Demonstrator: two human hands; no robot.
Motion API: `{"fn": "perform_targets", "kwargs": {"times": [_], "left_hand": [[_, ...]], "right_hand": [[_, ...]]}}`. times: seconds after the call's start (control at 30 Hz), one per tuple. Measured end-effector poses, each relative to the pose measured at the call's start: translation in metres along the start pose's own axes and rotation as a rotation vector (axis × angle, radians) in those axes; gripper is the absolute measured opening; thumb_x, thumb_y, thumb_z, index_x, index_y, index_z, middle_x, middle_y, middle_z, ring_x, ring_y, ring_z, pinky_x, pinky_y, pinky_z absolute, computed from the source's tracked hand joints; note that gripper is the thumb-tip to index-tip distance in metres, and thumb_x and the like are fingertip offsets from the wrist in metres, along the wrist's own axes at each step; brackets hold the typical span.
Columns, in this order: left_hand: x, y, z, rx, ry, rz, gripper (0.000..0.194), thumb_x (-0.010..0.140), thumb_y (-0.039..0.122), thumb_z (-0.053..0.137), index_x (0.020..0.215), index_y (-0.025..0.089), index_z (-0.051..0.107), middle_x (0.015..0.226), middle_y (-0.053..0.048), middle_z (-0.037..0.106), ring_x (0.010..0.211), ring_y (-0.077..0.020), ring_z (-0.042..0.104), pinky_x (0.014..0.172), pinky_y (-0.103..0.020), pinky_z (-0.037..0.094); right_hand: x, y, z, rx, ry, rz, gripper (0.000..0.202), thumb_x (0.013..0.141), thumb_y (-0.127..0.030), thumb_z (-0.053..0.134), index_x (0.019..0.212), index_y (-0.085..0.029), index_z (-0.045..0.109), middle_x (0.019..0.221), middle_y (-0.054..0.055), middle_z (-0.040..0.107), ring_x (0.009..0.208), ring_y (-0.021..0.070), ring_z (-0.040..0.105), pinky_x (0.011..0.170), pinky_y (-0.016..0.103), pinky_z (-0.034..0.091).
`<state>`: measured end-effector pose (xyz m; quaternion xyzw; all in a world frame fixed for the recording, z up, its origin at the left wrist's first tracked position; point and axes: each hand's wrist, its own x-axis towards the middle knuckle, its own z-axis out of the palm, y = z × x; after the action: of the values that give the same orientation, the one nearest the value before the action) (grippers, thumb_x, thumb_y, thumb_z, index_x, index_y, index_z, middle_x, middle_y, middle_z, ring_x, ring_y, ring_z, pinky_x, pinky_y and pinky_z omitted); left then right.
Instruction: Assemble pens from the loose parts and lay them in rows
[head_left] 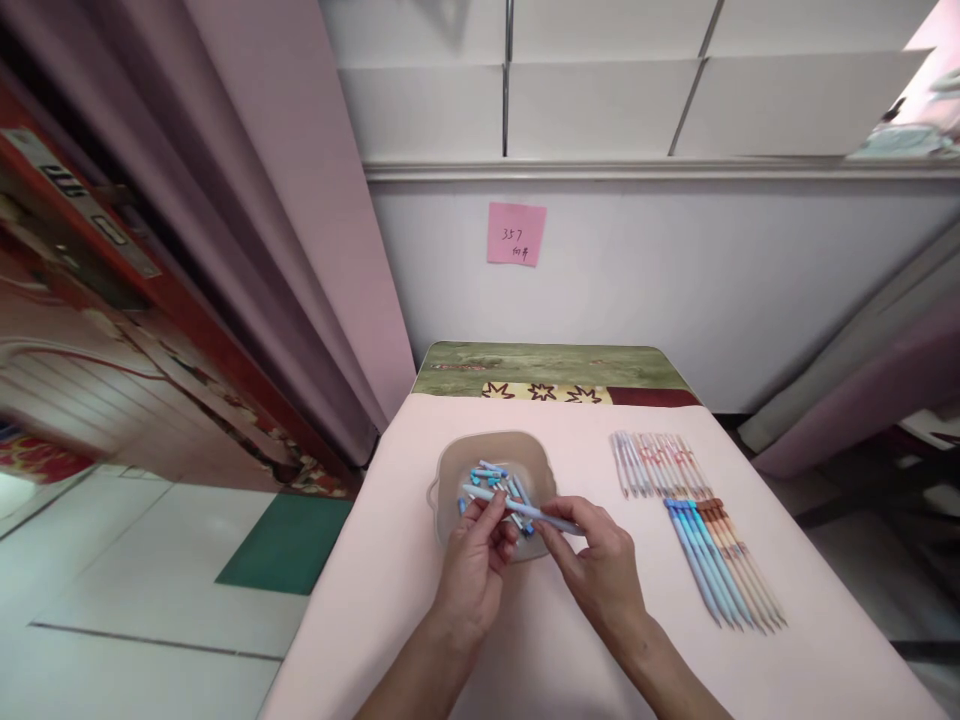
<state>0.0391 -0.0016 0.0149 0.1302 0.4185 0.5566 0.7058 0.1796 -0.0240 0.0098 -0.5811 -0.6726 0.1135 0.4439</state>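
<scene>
My left hand and my right hand together hold a light blue pen level above a beige basin. The fingers of my left hand pinch it near its left end. My right hand grips the other end, which looks darker and is partly covered by the fingers. Inside the basin lie several small blue and white pen parts, some hidden behind my hands. To the right, a row of blue pens lies beside a row of brown and cream pens.
Farther back on the right lies a row of clear pens with reddish marks. A pale pink cloth covers most of the table, leaving its green patterned far end bare. A pink note sticks to the wall behind.
</scene>
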Motion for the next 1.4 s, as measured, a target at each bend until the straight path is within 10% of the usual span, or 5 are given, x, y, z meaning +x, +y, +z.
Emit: {"fn": "perform_targets", "kwargs": {"times": [0.53, 0.8, 1.07, 1.4], "left_hand": [[-0.002, 0.003, 0.002, -0.009, -0.025, 0.011, 0.02, 0.072, 0.023, 0.074, 0.085, 0.012, 0.062, 0.069, 0.001, 0.062, 0.048, -0.0034, 0.051, 0.039, -0.012, 0.038], [0.011, 0.014, -0.015, -0.128, 0.191, -0.036, 0.008, 0.085, 0.008, 0.054, 0.081, 0.01, 0.06, 0.075, -0.009, 0.069, 0.059, -0.0102, 0.064, 0.054, -0.018, 0.055], [0.008, 0.022, -0.018, -0.09, 0.127, 0.061, 0.007, 0.087, 0.01, 0.051, 0.082, 0.012, 0.056, 0.079, -0.014, 0.071, 0.063, -0.0139, 0.068, 0.061, -0.024, 0.058], [0.003, 0.02, -0.013, -0.066, 0.099, 0.094, 0.004, 0.085, 0.01, 0.055, 0.088, 0.011, 0.058, 0.081, -0.012, 0.071, 0.061, -0.0132, 0.067, 0.058, -0.023, 0.058]], "right_hand": [[0.001, -0.001, 0.0, 0.036, -0.015, 0.016, 0.007, 0.082, -0.028, 0.061, 0.084, -0.022, 0.062, 0.081, 0.003, 0.068, 0.076, 0.0181, 0.064, 0.067, 0.027, 0.05], [0.001, -0.001, -0.009, 0.014, -0.078, 0.055, 0.014, 0.084, -0.035, 0.058, 0.085, -0.023, 0.065, 0.082, 0.004, 0.07, 0.077, 0.019, 0.064, 0.066, 0.027, 0.05], [0.008, -0.002, -0.021, 0.112, -0.11, 0.189, 0.018, 0.083, -0.038, 0.058, 0.082, -0.022, 0.065, 0.075, 0.001, 0.069, 0.065, 0.0161, 0.062, 0.049, 0.022, 0.044], [0.008, 0.001, -0.018, 0.219, -0.17, 0.212, 0.016, 0.08, -0.036, 0.062, 0.08, -0.02, 0.065, 0.076, 0.002, 0.069, 0.071, 0.0179, 0.064, 0.066, 0.025, 0.049]]}}
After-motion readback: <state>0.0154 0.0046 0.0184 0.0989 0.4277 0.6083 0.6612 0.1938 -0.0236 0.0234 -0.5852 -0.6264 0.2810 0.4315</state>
